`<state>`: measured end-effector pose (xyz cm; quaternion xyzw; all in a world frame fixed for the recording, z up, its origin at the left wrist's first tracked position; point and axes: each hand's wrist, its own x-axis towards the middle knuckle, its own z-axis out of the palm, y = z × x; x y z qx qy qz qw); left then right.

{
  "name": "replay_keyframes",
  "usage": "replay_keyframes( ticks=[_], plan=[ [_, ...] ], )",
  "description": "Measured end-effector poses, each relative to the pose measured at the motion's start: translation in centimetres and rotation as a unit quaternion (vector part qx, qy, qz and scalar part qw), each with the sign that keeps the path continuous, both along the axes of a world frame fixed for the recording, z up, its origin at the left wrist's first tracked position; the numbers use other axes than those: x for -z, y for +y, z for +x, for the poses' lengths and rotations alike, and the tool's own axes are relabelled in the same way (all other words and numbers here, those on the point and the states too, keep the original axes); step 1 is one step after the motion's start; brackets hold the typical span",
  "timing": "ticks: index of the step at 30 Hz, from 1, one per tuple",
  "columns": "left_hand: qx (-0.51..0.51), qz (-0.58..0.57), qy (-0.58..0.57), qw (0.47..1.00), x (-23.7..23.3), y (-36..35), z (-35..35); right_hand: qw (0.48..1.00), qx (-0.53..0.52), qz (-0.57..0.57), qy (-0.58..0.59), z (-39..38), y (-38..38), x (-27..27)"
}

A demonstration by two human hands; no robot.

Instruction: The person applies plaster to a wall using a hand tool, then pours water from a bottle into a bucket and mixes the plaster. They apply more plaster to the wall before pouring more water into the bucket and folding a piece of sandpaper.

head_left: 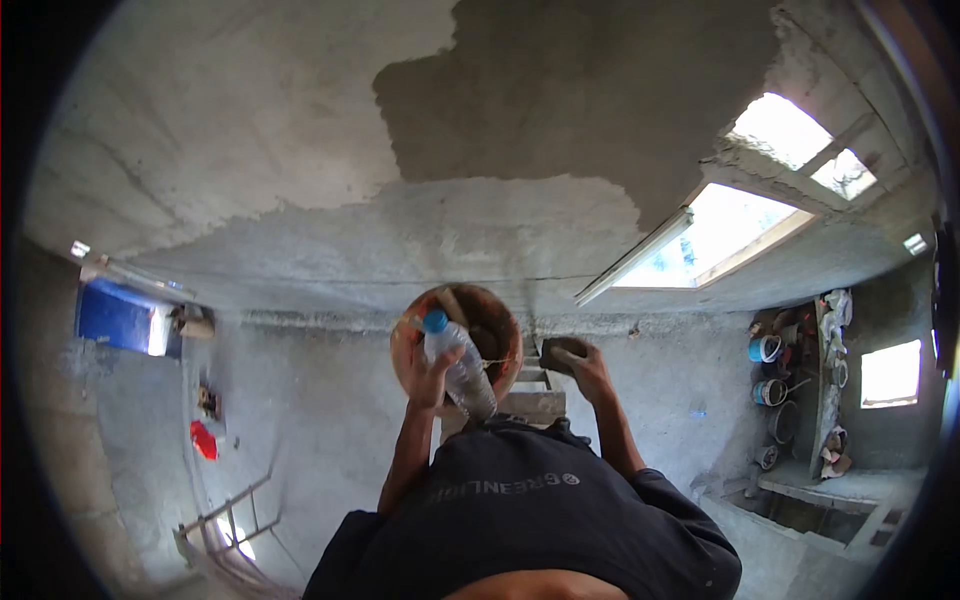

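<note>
My left hand (432,376) is wrapped round a clear plastic bottle (468,384) with a blue cap, which is tilted in front of my chest. Behind the bottle is a round, reddish-brown tub (405,352), smeared inside. A pale wooden piece (452,306) and a dark lump rest in the tub, partly hidden by the bottle. To the right of the tub, my right hand (588,366) grips a dark, sponge-like block (562,352); its exact material is hard to make out.
A wall with a darker damp patch (560,100) rises ahead. Below the tub is a wooden ladder or stand (535,402). Window openings (730,235) are at upper right. Several buckets (768,392) line the right side. A metal frame (230,515) and red object (203,440) lie left.
</note>
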<state>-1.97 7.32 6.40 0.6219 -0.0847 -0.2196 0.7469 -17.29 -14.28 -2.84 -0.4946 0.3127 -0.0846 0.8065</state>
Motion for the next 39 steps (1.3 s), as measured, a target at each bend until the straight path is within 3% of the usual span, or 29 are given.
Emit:
replay_keyframes(
  ticks=[3,4,6,7,9,10,11,13,14,17,18,22,26,29,31,33,35,37,39],
  plan=[
    [0.019,0.023,-0.113,0.993,-2.1,-0.6,-0.1,0.998,-0.018,-0.048,0.023,0.7,0.5,-1.4],
    [0.015,0.027,-0.111,0.993,-1.6,-0.4,0.2,0.997,-0.015,-0.073,0.023,0.8,0.6,-1.8],
    [-0.043,0.076,-0.249,0.965,0.6,-0.1,0.9,0.994,-0.013,-0.105,0.031,1.0,0.6,-1.5],
    [-0.044,0.080,-0.246,0.965,1.7,0.2,1.2,0.994,-0.016,-0.102,0.034,0.9,0.5,-1.1],
    [0.013,-0.072,-0.053,0.996,2.5,0.9,2.2,0.995,-0.032,-0.081,0.040,1.0,0.3,-0.6],
    [0.065,-0.072,-0.133,0.986,2.1,1.1,3.2,0.995,-0.033,-0.085,0.047,1.1,0.3,-0.6],
    [0.067,-0.070,-0.132,0.987,1.9,1.0,3.0,0.995,-0.032,-0.083,0.049,1.1,0.3,-0.6],
    [0.092,-0.227,0.005,0.970,-2.4,-0.1,1.7,0.995,-0.022,-0.083,0.047,1.2,0.4,-0.6],
    [0.136,-0.219,0.090,0.962,1.8,1.5,3.3,0.997,-0.019,-0.064,0.045,1.1,0.3,-0.5],
    [0.047,-0.279,0.038,0.958,-3.2,-0.3,2.9,0.994,-0.014,-0.095,0.049,0.9,0.0,0.0],
    [0.027,-0.296,0.055,0.953,-2.4,-0.4,3.0,0.994,-0.014,-0.094,0.050,1.0,0.0,-0.2],
    [0.104,-0.232,-0.011,0.967,-1.1,0.1,3.9,0.999,0.015,-0.025,0.039,1.0,0.2,-0.6],
    [0.079,-0.229,-0.003,0.970,-2.9,-0.5,3.7,0.999,0.013,-0.032,0.032,1.3,0.4,-0.5],
    [0.087,-0.282,0.065,0.953,-2.1,0.5,5.8,0.999,0.002,-0.042,0.031,1.7,0.4,-0.7],
    [0.056,-0.373,0.253,0.891,-3.0,0.9,7.4,0.999,-0.002,-0.038,0.029,1.4,0.5,-0.6],
    [0.098,-0.399,0.245,0.878,-3.4,0.2,7.5,0.998,0.004,-0.037,0.042,1.4,0.3,-0.6],
    [0.052,-0.397,0.373,0.837,-3.3,-0.5,6.6,0.999,0.009,-0.029,0.039,1.1,0.3,-1.0],
    [0.087,-0.420,0.349,0.833,-1.8,0.2,7.9,0.999,0.020,-0.020,0.034,0.9,0.2,-1.2],
    [0.075,-0.444,0.423,0.787,-1.7,1.0,9.2,0.999,0.024,-0.023,0.036,0.5,-0.2,-1.2]
  ],
)
